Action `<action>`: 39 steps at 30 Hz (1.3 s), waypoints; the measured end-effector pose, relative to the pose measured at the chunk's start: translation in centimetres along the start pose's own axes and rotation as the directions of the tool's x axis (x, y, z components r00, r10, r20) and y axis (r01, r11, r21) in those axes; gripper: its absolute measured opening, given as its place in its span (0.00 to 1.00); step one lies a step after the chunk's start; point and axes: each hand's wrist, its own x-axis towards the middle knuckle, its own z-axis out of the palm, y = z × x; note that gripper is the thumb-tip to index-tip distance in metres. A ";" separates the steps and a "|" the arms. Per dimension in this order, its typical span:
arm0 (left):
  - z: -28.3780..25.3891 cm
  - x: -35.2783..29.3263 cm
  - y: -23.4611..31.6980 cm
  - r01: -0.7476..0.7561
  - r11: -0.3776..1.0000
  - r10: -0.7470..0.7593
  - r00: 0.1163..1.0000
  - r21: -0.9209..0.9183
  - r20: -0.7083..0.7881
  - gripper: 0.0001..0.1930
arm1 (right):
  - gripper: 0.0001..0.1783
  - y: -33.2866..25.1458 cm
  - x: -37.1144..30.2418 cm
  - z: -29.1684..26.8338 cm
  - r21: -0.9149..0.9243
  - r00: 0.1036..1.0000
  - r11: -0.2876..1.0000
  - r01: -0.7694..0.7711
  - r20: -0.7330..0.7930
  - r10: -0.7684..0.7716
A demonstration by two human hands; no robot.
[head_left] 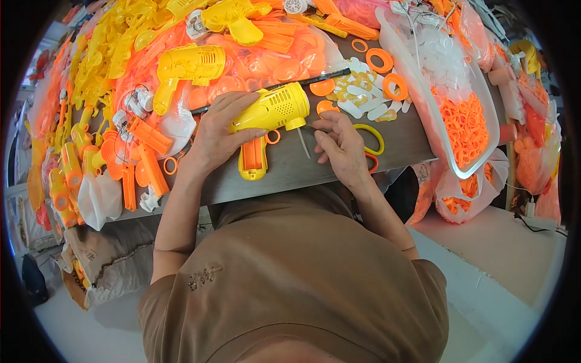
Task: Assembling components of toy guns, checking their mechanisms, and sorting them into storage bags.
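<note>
"One toy (277,107) over the table (302,174). Held?"
"Left hand (219,128) curls round its back. Right hand (340,144), half curled: can't tell if holding anything."
"Heavy?"
"Probably light, hard, slippery. Grab its fat middle."

A dark grey table (287,169) bears nearly everything, bare mainly along its near middle. Yellow parts (112,45) heap over its far left; beside them, toward the middle, spreads a clear bag (315,54) of orange parts, a black rod (330,77) running along its near edge. Orange covers (152,169) lie near the left front. To the right of the middle, white and yellow ovals (363,100) lie scattered, with orange rings (379,60) just beside them. Nearer the front are yellow-and-red scissors (382,143), partly hidden. A white bin (465,175) stands at the right end.
</note>
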 end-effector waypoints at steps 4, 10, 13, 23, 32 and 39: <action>0.1 -0.1 -0.2 -0.011 1.000 0.011 1.000 0.015 -0.012 0.31 | 0.22 -0.3 0.1 0.3 -0.001 1.000 1.000 -0.017 0.026 0.017; 0.4 0.0 -0.1 -0.011 0.998 0.013 1.000 0.056 -0.028 0.30 | 0.26 -0.3 0.8 1.2 0.072 0.997 0.996 -0.054 0.051 0.051; 0.2 0.2 0.0 -0.021 0.997 0.022 1.000 0.079 -0.018 0.31 | 0.29 -0.5 1.3 1.4 0.181 0.996 0.981 -0.075 0.056 0.066; 0.6 -1.2 -0.3 -0.026 0.999 0.027 0.999 0.028 -0.041 0.32 | 0.38 -0.8 2.0 3.6 0.301 0.994 0.947 -0.111 0.010 0.113; 1.1 -3.0 0.0 -0.019 0.999 0.022 0.995 0.031 -0.102 0.33 | 0.36 -0.8 2.4 4.2 0.331 0.997 0.941 -0.069 -0.021 0.080; -1.0 -3.0 1.0 0.294 0.752 -0.289 0.952 -0.590 0.106 0.47 | 0.37 -3.7 -0.2 4.3 0.247 0.988 0.958 0.145 0.006 -0.151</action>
